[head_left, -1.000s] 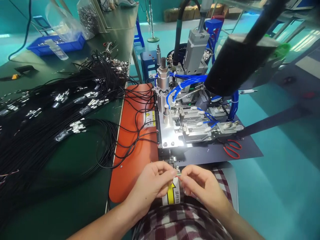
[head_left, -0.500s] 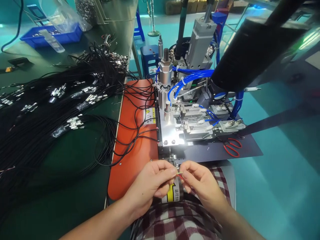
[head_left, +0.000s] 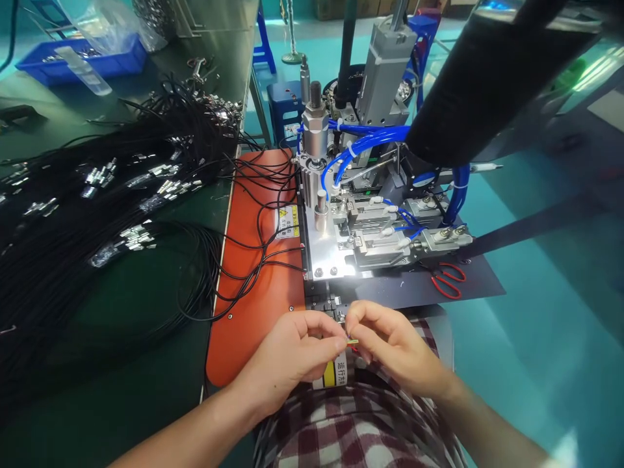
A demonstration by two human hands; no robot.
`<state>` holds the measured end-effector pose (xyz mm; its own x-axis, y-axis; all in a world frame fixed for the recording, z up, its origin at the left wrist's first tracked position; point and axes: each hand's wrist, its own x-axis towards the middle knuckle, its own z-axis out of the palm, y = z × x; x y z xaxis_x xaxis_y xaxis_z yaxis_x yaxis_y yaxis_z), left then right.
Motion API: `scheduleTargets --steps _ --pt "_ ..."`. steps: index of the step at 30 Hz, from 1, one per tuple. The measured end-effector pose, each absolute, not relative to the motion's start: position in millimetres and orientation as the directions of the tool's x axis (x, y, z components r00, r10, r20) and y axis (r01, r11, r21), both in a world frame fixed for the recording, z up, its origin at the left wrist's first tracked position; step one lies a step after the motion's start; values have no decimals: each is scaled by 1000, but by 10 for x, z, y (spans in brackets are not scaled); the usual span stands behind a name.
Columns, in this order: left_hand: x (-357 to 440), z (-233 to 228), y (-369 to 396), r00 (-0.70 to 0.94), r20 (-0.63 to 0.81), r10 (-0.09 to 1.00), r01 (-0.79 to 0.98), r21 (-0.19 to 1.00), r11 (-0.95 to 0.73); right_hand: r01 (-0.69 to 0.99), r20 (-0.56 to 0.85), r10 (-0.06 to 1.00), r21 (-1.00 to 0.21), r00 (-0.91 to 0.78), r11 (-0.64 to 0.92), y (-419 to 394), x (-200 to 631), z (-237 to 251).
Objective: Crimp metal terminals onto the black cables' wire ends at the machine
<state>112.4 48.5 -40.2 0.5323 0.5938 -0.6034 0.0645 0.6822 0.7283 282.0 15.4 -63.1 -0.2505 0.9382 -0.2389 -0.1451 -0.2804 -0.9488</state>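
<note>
Just in front of my lap, the thumb and index finger of my left hand [head_left: 307, 351] pinch thin coloured wires [head_left: 352, 342]. Green and red show at their short ends. My right hand [head_left: 390, 348] meets it from the other side, fingers closed in a pinch at the same wires; its fingertips partly cover them. A yellow and white label [head_left: 336, 372] shows below the hands. Directly beyond them stands a metal machine [head_left: 329, 257] with cylinders and clamps. How the wires continue inside my left hand is hidden.
Black cables [head_left: 258, 273] cross the orange plate [head_left: 238, 344] at the left. Bundled cables with shiny connectors [head_left: 139, 235] cover the green table. Red-handled scissors [head_left: 448, 281] lie on the dark plate. A black cylinder [head_left: 453, 84] and blue hoses [head_left: 370, 138] hang over the machine.
My right fingers have shifted slightly up and left against my left fingertips. More of the green wire ends shows between the hands. The whole view has shifted a little.
</note>
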Motion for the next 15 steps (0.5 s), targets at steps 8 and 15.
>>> scheduleTargets --steps 8,15 --pt "1165 -395 414 408 -591 696 38 773 634 -81 -333 943 -940 -11 -333 83 2632 -571" --pt "1184 -426 393 383 -574 724 34 792 610 -2 -315 949 -949 4 -315 26 2596 -585"
